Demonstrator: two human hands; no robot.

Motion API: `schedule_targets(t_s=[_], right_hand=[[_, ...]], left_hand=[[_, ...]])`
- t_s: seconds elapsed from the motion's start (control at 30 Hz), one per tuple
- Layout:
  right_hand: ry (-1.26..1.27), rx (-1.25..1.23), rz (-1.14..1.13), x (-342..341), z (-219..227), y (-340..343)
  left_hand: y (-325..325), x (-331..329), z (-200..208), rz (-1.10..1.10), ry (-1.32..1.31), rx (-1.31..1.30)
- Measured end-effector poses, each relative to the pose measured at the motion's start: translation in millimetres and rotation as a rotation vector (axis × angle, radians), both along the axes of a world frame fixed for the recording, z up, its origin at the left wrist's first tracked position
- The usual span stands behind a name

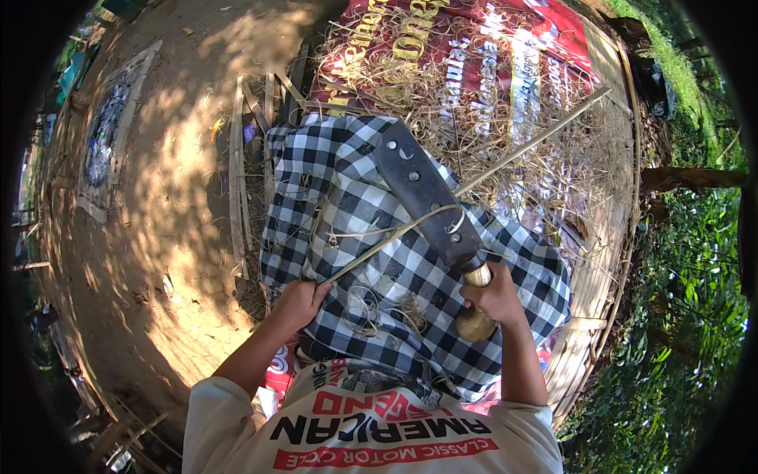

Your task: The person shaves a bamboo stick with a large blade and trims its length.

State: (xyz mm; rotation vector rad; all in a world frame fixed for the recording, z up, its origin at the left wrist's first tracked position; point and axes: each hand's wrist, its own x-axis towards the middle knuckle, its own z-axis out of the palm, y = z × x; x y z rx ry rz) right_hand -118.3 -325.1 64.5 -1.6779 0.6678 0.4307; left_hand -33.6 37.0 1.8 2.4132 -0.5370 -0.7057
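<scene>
My right hand (495,295) is closed round the wooden handle of a broad dark cleaver-like knife (422,193), its blade pointing up and to the left over my lap. A long thin bamboo strip (537,141) runs slantwise beneath the blade, from my lap to the upper right. Its near end is pinched in my left hand (302,304). By the blade's lower half, a thin pale shaving (437,212) curls across the metal. Under both hands a black-and-white checked cloth (339,182) covers my lap, with loose curled shavings (365,308) lying on it.
Ahead, a red printed banner sheet (564,39) is strewn with bamboo shavings (474,150). It lies on a slatted bamboo platform (604,229) whose edge curves down the right side. Bare earth (181,158) stretches to the left, with a framed ash patch (113,118). Green plants (679,316) grow at right.
</scene>
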Motion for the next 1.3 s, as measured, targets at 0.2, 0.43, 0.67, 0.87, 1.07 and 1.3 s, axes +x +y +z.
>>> schedule_targets(t_s=[0.2,0.43,0.67,0.87,1.07,1.3], right_hand=[[0.078,0.286,-0.166,-17,-24,38],[0.044,0.474,-0.212,-28,-47,42],[-0.02,0.737,-0.284,-26,-55,54],[-0.054,0.469,-0.358,-18,-17,29],[-0.007,0.236,-0.281,-27,-12,12],[0.127,0.452,-0.016,-31,-27,27]], left_hand=[[0,-1,4,0.001,0.03,-0.015],[-1,2,0,-0.016,0.02,-0.042],[5,2,-5,-0.017,0.037,-0.054],[2,-2,-3,-0.006,-0.007,-0.014],[-2,-5,-2,-0.004,-0.038,0.006],[-1,0,3,-0.027,0.016,-0.011]])
